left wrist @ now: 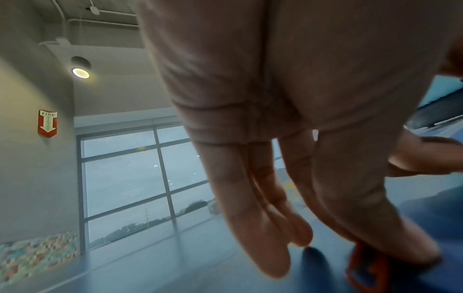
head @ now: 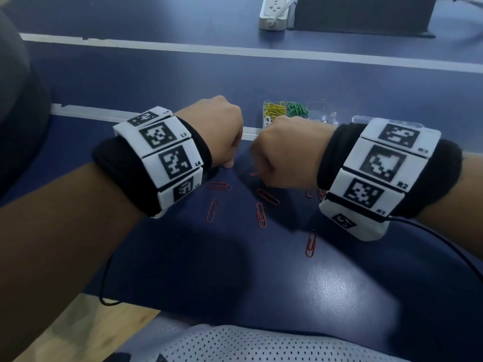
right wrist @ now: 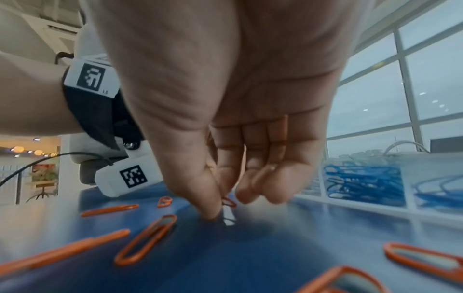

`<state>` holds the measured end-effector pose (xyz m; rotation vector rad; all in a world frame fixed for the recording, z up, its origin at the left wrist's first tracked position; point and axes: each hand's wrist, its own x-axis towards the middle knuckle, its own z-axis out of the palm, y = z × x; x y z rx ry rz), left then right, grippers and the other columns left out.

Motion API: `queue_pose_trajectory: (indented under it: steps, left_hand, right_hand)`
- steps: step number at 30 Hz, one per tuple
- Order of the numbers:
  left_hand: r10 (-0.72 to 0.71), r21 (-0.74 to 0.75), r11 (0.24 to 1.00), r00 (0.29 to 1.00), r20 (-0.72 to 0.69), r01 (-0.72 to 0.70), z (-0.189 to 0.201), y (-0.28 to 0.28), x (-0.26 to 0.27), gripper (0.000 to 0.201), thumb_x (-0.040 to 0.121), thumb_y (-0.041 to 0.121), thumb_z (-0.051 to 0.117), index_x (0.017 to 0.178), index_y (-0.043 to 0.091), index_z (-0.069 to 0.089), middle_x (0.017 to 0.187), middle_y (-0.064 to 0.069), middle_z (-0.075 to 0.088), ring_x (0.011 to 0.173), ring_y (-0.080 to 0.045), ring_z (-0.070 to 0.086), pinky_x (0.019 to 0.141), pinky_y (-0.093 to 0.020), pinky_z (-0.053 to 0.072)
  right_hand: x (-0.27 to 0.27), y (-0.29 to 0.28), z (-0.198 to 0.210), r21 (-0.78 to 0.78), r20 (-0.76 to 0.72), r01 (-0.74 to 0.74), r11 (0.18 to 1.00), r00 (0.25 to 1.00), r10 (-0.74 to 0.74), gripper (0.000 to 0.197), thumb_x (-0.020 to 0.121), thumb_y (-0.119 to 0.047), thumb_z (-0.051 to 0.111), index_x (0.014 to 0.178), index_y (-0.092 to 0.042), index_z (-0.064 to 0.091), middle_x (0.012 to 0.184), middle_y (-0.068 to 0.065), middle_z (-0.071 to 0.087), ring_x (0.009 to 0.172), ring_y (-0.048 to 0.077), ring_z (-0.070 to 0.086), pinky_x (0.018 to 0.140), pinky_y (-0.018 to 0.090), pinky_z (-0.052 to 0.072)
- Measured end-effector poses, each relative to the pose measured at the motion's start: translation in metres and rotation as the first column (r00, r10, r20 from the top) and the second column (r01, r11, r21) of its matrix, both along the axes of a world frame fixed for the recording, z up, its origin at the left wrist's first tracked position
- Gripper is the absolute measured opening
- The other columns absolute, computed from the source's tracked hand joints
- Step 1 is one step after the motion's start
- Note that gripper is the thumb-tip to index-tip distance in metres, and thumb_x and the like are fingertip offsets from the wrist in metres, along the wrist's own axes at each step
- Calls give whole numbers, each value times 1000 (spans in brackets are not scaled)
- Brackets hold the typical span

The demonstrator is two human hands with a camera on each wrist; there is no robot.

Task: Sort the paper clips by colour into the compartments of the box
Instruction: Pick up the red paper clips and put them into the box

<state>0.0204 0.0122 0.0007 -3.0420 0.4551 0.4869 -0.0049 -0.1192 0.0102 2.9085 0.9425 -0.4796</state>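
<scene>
Several orange paper clips (head: pixel 260 215) lie loose on the blue table (head: pixel 326 283). My left hand (head: pixel 230 163) points its fingers down at the table and pinches orange clips (left wrist: pixel 368 263) at its fingertips. My right hand (head: pixel 258 176) is close beside it; its thumb and forefinger pinch one orange clip (right wrist: pixel 228 201) right at the table top. Behind the hands stands the clear compartment box (head: pixel 322 112), holding yellow clips (head: pixel 274 107), green clips (head: pixel 298 109) and white clips (head: pixel 268 121). Blue clips (right wrist: pixel 363 182) fill another compartment. My right wrist hides part of the box.
A white power strip (head: pixel 275 11) and a dark box (head: pixel 363 14) sit at the far back. A black cable (head: pixel 444 244) runs from my right wristband across the table's right side. The table's near edge (head: pixel 183 312) is just above my lap.
</scene>
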Motion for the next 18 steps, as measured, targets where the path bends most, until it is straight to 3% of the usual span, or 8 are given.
queue_pose_trajectory:
  steps: [3,6,7,9,11,13,16,18]
  left_hand:
    - [0,7,1000,999,-41,0,-3,4,-3,19,75,21,72,63,21,57,61,6,46,78,-23,53,63,-29,38]
    - [-15,-54,998,998,-57,12,0,8,-8,8,81,22,63,75,21,57,69,6,54,77,-19,51,67,-29,39]
    - [-11,-93,996,998,-64,5,3,10,-10,4,82,21,60,79,22,57,70,9,55,76,-18,50,68,-28,39]
    - [-17,-167,986,997,-78,4,6,13,-14,10,84,16,55,85,25,55,69,14,57,74,-14,52,72,-27,40]
    - [-26,-210,978,994,-111,2,8,17,-19,18,83,12,52,85,28,57,66,15,60,68,-6,54,75,-26,43]
    - [-29,-205,979,992,-122,3,9,20,-23,20,83,11,52,81,29,62,62,15,60,65,3,53,73,-24,43]
    - [-42,-185,982,993,-111,21,11,21,-27,3,80,26,64,80,29,66,67,16,61,69,0,55,72,-24,45]
    - [-61,-144,989,992,-112,45,8,20,-29,16,72,37,73,84,29,67,74,13,62,75,-6,57,73,-25,47]
  right_hand:
    - [-1,-4,1,108,11,-36,993,999,35,20,78,-23,56,93,-17,67,79,3,62,75,22,48,69,28,46]
    - [-4,-10,3,201,-36,16,979,999,-9,27,78,-20,55,103,-25,64,67,-7,52,75,21,47,77,30,49]
    - [-6,-12,3,197,-51,31,980,998,-21,28,79,-19,53,102,-27,65,65,-9,49,76,22,48,77,30,49]
    - [-8,-14,3,191,-52,32,981,998,-23,27,79,-17,50,95,-25,70,71,-4,59,81,26,56,78,32,52]
    - [-9,-14,2,193,-42,23,981,999,-16,29,79,-17,48,92,-20,73,84,6,70,86,30,61,79,37,54]
    - [-10,-13,1,192,-29,3,981,1000,3,28,80,-20,48,90,-17,74,86,9,72,85,31,62,78,37,55]
    - [-13,-10,1,132,-13,-62,989,998,65,20,80,-27,57,86,-18,73,83,4,71,80,26,59,76,32,53]
    - [-16,-7,0,83,-14,-85,993,996,87,20,80,-32,61,92,-21,72,87,2,69,80,22,54,72,27,48]
